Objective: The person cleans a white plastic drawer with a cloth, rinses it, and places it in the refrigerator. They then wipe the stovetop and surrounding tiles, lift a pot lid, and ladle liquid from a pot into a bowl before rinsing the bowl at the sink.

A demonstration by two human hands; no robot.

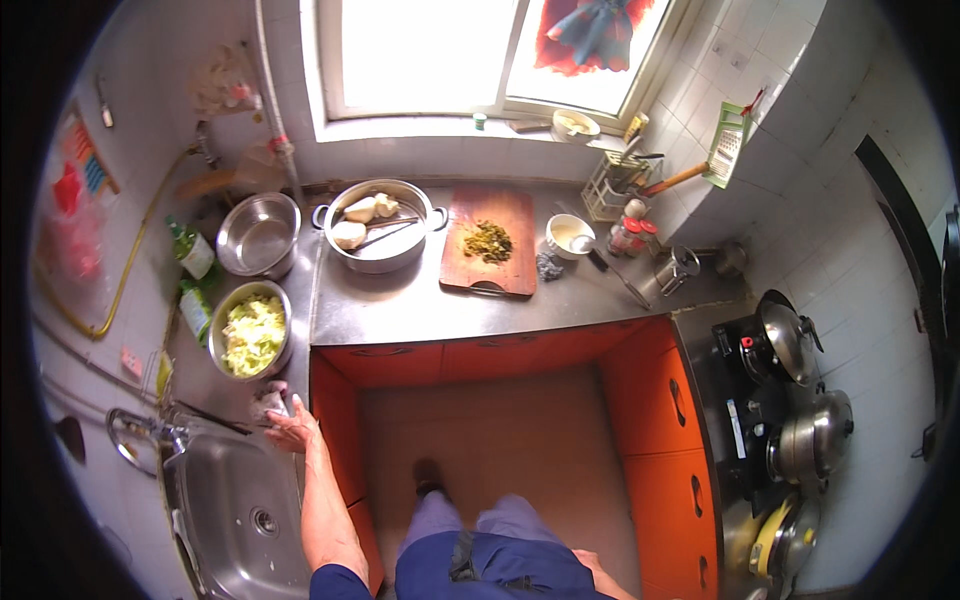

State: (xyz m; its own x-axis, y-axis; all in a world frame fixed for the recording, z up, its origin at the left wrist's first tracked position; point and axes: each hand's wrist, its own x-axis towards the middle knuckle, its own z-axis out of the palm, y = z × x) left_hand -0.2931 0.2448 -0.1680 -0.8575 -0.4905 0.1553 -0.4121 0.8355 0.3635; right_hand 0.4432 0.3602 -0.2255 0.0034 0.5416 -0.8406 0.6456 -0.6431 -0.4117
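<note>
My left hand [294, 429] is at the counter edge by the sink, its fingers touching or just beside a small crumpled, pinkish-grey bundle [270, 401]; whether they grip it is unclear. Just beyond stands a metal bowl of chopped pale-green leafy vegetable [255, 335]. Only a bit of my right arm shows at the bottom edge; my right hand is out of view. Before me, a wooden cutting board [487, 281] bears a chopped dark-green heap [488, 241]. To its left, a two-handled steel pot [381, 264] holds pale lumps and dark sticks.
A steel sink [217, 487] lies at left, near an empty metal bowl [259, 235] and green bottles [193, 255]. Right of the board are a white bowl [570, 236], a steel-wool scourer [550, 266] and red-lidded jars [631, 238]. Lidded pans [814, 439] stand on the right-hand stove.
</note>
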